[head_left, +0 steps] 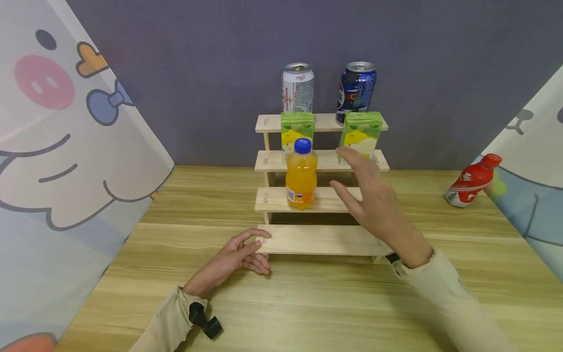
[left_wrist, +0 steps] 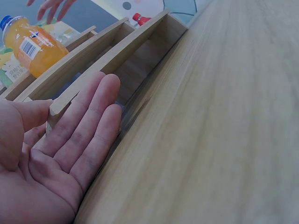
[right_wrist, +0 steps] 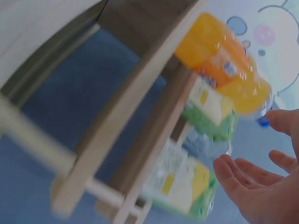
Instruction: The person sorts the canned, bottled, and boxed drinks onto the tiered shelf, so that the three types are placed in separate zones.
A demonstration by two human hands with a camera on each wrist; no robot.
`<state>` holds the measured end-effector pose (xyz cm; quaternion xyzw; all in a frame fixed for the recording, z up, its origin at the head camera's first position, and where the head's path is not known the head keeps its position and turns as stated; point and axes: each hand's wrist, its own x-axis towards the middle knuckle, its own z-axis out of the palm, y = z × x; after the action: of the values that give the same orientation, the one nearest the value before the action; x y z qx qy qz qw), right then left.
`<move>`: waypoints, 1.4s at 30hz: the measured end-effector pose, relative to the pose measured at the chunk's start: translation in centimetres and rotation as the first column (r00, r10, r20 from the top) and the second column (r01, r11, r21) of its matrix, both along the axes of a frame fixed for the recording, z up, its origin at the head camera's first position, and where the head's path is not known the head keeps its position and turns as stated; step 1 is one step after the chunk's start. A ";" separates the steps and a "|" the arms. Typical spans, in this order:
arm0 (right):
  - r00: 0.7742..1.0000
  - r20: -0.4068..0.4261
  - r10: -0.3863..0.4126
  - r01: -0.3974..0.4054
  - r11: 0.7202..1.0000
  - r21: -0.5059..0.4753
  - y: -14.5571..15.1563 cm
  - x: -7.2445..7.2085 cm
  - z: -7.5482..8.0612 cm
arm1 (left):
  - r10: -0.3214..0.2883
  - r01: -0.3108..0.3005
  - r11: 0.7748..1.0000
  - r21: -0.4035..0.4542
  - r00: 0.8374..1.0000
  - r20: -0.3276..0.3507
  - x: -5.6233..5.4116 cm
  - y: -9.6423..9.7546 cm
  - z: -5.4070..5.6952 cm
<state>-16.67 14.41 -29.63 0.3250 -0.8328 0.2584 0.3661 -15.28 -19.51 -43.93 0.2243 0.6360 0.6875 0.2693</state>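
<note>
A pale wooden stepped display shelf [head_left: 323, 240] stands on the table. My left hand [head_left: 239, 253] holds the left end of its lowest board between thumb and index finger; in the left wrist view the other fingers [left_wrist: 88, 126] stretch out beneath. On the second step from the bottom, at left, an orange soda bottle [head_left: 301, 178] with a blue cap stands upright. My right hand [head_left: 374, 198] hovers right of that bottle, fingers spread and holding nothing. Behind are two green juice cartons, one at left [head_left: 296, 128] and one at right [head_left: 362, 131], partly covered by the bottle and my fingers.
The top step carries a white can [head_left: 298, 90] and a dark blue can [head_left: 357, 90]. A red bottle [head_left: 472, 181] leans on the table at far right. A grey wall [head_left: 211, 98] rises behind, with cartoon-printed panels [head_left: 88, 146] at both sides.
</note>
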 end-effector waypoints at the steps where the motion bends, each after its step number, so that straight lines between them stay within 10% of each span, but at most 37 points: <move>1: 1.000 -0.017 -0.004 0.003 1.000 -0.013 0.6 0.1 0.1 | 0.000 0.000 1.000 0.000 1.000 -0.001 0.0 0.0 0.0; 17: 0.949 -0.031 -0.313 0.300 0.930 -0.213 10.5 -1.5 1.4 | 0.011 -0.011 1.000 0.006 1.000 -0.006 0.1 0.0 0.3; 25: 0.916 -0.071 -0.395 0.354 0.878 -0.321 15.4 -3.8 -0.4 | 0.000 0.000 1.000 0.002 1.000 0.010 0.2 -0.2 0.1; 35: 0.823 -0.038 -0.567 0.525 0.784 -0.332 21.9 -4.4 -2.8 | -0.003 0.003 1.000 0.003 1.000 -0.004 0.1 0.0 0.1; 42: 0.758 0.165 -0.631 0.647 0.696 -0.311 24.2 -4.2 -4.5 | 0.001 -0.001 1.000 -0.003 1.000 0.015 0.2 0.0 0.1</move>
<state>-20.92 38.57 -34.15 -0.0605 -0.8420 0.2661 0.4653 -15.06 -19.47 -43.83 0.2181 0.6352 0.6883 0.2741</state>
